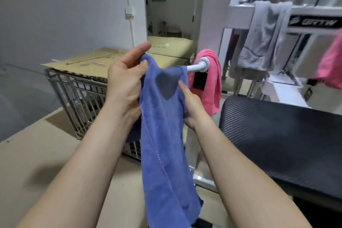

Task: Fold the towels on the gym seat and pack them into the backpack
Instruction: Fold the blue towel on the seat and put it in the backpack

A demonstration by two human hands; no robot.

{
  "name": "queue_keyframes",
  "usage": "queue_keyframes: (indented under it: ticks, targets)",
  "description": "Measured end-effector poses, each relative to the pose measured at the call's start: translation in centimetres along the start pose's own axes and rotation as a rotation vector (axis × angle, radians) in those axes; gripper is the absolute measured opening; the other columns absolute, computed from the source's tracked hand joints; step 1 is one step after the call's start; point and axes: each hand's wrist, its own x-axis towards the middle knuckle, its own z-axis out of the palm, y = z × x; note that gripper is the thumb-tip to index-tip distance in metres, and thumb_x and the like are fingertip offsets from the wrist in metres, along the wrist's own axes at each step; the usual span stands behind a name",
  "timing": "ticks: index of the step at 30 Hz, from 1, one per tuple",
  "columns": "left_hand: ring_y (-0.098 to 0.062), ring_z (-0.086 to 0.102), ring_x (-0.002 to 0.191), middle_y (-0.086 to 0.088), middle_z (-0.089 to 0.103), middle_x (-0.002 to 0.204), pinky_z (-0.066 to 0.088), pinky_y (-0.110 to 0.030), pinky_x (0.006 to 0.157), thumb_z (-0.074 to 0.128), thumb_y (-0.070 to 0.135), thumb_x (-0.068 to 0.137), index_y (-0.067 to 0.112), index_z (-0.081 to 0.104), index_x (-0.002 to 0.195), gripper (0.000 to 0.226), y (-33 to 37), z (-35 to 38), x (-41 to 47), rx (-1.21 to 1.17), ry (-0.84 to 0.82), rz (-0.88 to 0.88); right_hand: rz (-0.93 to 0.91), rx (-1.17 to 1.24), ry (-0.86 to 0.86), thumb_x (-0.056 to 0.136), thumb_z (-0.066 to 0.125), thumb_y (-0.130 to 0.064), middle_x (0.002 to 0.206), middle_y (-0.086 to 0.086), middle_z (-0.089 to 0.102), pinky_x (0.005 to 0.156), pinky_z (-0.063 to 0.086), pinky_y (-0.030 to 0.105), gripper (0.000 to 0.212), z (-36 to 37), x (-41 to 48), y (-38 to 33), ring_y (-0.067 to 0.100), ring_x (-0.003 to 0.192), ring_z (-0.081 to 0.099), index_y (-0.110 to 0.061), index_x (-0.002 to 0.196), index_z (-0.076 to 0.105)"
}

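Nearest the lens: long blue terry-cloth towel (162, 144), hung lengthwise, long axis vertical, lower end loose between the forearms. Upper corner pinched by left hand (125, 79); opposite top edge gripped slightly lower by right hand (191, 105), fingers mostly hidden behind the cloth. Black ribbed padded gym seat (277, 135) to the right, nearer the right hand; probably the laying surface for the fold. Pink towel (211, 79) draped over white bar (196, 67); grey towel (262, 39) with partly legible "FITNESS"; black plate (314, 22) lettered roughly "BRTW". Backpack out of view.
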Motion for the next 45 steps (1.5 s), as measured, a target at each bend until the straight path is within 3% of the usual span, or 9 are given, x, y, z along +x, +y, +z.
queue_keyframes:
  ticks: [9,15,21,24,27,33,36,42,45]
  targets:
    - [-0.006,0.059,0.068,0.003,0.065,0.072,0.048,-0.016,0.065,0.057,0.007,0.093,0.019,0.067,0.104,0.019,-3.8,-1.0,-2.5,0.220,-0.370,-0.040,-0.091,0.472,-0.414,0.100,0.042,-0.036,0.143,0.018,0.045,0.117,0.026,0.042,0.054,-4.3,-11.0,-6.2,0.030,0.135,0.041,-0.003,0.142,0.042]
    - [-0.028,0.064,0.070,-0.004,0.072,0.078,0.055,-0.034,0.074,0.052,0.018,0.089,0.027,0.072,0.098,0.024,-8.0,-2.1,-4.9,0.957,-1.344,-0.387,-0.234,-0.159,-0.259,0.085,0.053,-0.005,0.123,0.003,0.066,0.092,0.050,0.024,0.042,-9.1,-13.8,-8.6,0.015,0.108,0.063,-0.011,0.125,0.061]
    - [-0.001,0.065,0.101,0.010,0.073,0.107,0.049,-0.016,0.089,0.065,0.028,0.085,0.025,0.069,0.106,0.022,-5.6,5.4,-5.5,0.420,-0.802,0.159,-0.135,-0.321,-0.403,0.083,0.051,-0.004,0.111,0.022,0.064,0.093,0.049,0.037,0.037,-13.5,-16.6,-9.7,0.031,0.102,0.059,0.001,0.117,0.064]
    - [-0.006,0.062,0.080,0.001,0.072,0.088,0.053,-0.020,0.072,0.062,0.031,0.085,0.012,0.071,0.094,0.023,-6.6,9.0,-7.8,0.462,-1.083,-0.040,-0.187,-0.345,-0.478,0.083,0.054,-0.004,0.100,0.021,0.065,0.083,0.053,0.032,0.027,-15.6,-18.4,-11.2,0.028,0.090,0.063,0.001,0.106,0.066]
    - [-0.008,0.051,0.055,0.001,0.059,0.062,0.041,-0.019,0.051,0.072,0.025,0.079,0.013,0.070,0.065,0.019,-6.8,11.2,-9.7,0.268,-0.903,-0.192,-0.233,-0.332,-0.479,0.071,0.079,-0.018,0.093,0.010,0.067,0.072,0.054,0.025,0.033,-20.1,-20.1,-11.9,0.018,0.081,0.065,-0.006,0.100,0.066]
    - [-0.012,0.063,0.069,0.002,0.068,0.070,0.051,-0.026,0.074,0.068,0.025,0.083,0.018,0.073,0.072,0.014,-6.6,14.4,-10.9,-0.048,-0.630,-0.158,-0.033,-0.515,-0.556,0.057,0.085,-0.018,0.092,0.007,0.071,0.067,0.054,0.024,0.045,-31.2,-26.1,-11.1,0.014,0.079,0.066,-0.007,0.100,0.072]
    - [-0.006,0.059,0.063,0.010,0.062,0.059,0.050,-0.018,0.066,0.068,0.029,0.082,0.022,0.070,0.060,0.023,-6.7,15.9,-10.1,0.002,-0.457,-0.098,-0.071,-0.492,-0.341,0.056,0.078,-0.021,0.089,0.010,0.073,0.063,0.055,0.024,0.039,-36.7,-28.4,-13.1,0.016,0.075,0.069,-0.011,0.094,0.076]
    - [-0.013,0.059,0.083,0.000,0.069,0.084,0.045,-0.029,0.073,0.058,0.029,0.093,0.022,0.070,0.085,0.016,-11.1,17.9,-6.4,1.027,-0.311,0.323,-0.319,-0.894,0.365,0.076,0.076,-0.043,0.072,0.003,0.066,0.056,0.045,0.023,0.036,-38.4,-24.6,-18.6,0.018,0.066,0.058,-0.009,0.079,0.065]
    - [-0.028,0.057,0.100,-0.006,0.064,0.102,0.045,-0.041,0.083,0.050,0.044,0.091,0.026,0.069,0.105,0.029,-11.9,20.3,-4.5,1.159,-0.161,0.534,-0.477,-1.428,0.884,0.085,0.062,-0.032,0.116,0.015,0.055,0.087,0.041,0.044,0.033,-36.3,-19.9,-19.8,0.033,0.109,0.051,-0.015,0.113,0.057]
